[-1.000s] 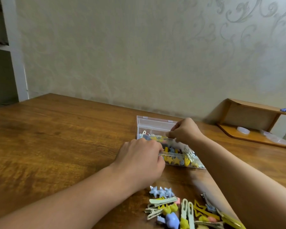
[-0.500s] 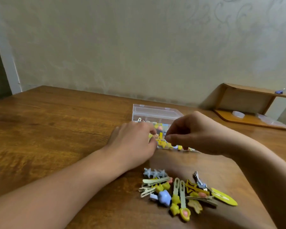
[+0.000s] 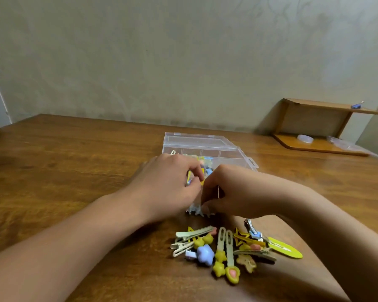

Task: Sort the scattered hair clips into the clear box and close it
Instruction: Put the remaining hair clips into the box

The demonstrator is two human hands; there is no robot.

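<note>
A person's two hands meet over a wooden table point(image 3: 52, 182), just in front of a clear plastic compartment box point(image 3: 205, 147) whose lid stands open and which already holds some coloured clips. The left hand point(image 3: 170, 188) has its fingers curled at the box's near edge; what it holds, if anything, is hidden. The right hand point(image 3: 234, 192) curls down onto a pale blue star hair clip point(image 3: 195, 211), fingertips touching it; a firm pinch cannot be confirmed. A heap of hair clips point(image 3: 231, 247), yellow, cream and blue, lies near the viewer. These clips look light, stiff and smooth, probably slippery; pinching each across its narrow flat bar should hold best.
</note>
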